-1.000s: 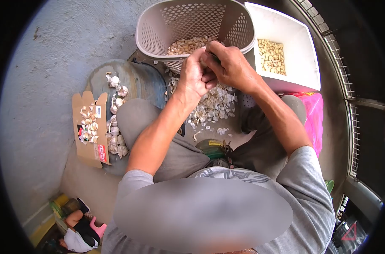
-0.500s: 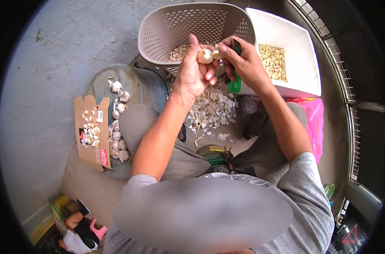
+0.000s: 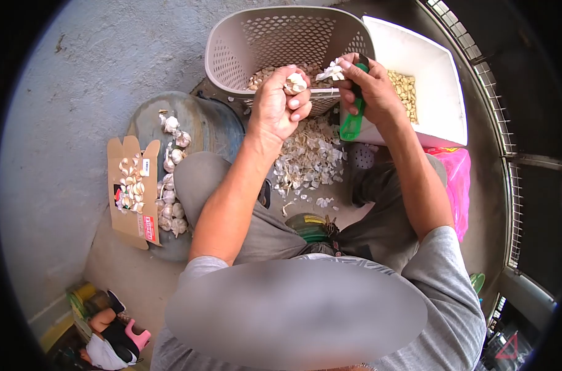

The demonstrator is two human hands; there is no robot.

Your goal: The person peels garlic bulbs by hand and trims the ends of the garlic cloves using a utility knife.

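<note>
My left hand is curled around a partly broken garlic bulb over the front rim of the basket. Just to its right, my right hand grips a green-handled knife; the dark part above the handle is mostly covered by my fingers. Between that hand's thumb and forefinger is a pale, papery piece of garlic skin. Behind and below both hands stands a grey-brown perforated basket with garlic cloves in its bottom. A heap of garlic skins lies on the floor beneath.
A white foam box at right holds peeled cloves. Whole garlic bulbs line a blue-grey drum at left, beside cardboard bearing loose cloves. A pink bag lies right. Another person is lower left.
My hands have moved apart, my right hand going right with garlic skin pinched in it. My left fingers have closed more around the bulb.
</note>
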